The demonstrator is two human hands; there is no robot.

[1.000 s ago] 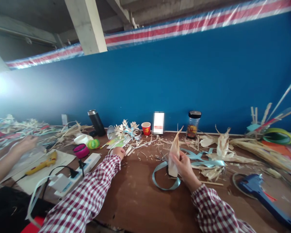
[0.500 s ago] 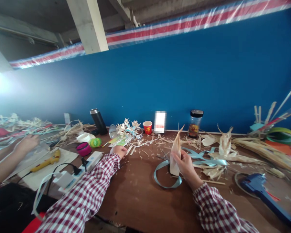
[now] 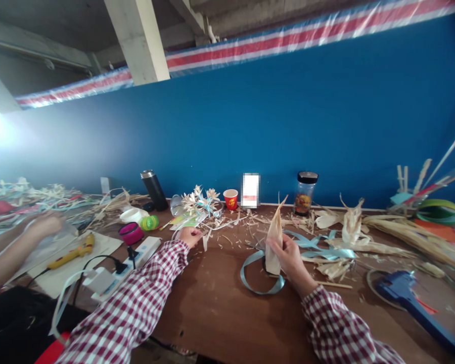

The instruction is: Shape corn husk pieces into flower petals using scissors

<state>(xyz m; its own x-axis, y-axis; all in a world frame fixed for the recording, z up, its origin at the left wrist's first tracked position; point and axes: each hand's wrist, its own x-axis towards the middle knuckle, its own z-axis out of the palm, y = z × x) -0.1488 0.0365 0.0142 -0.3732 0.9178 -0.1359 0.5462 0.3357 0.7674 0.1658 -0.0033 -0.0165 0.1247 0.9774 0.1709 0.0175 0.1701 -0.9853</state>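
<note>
Right hand (image 3: 291,257) grips upright husk (image 3: 275,227). Left hand (image 3: 188,236) pinches pale strip (image 3: 206,241). Red cup (image 3: 231,201) stands near surface (image 3: 216,303) far edge.

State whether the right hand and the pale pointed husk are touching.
Touching: the head view shows the right hand gripping the pale pointed husk, thumb across its front.

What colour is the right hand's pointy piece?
The pointy piece is cream and tan; head view.
</note>
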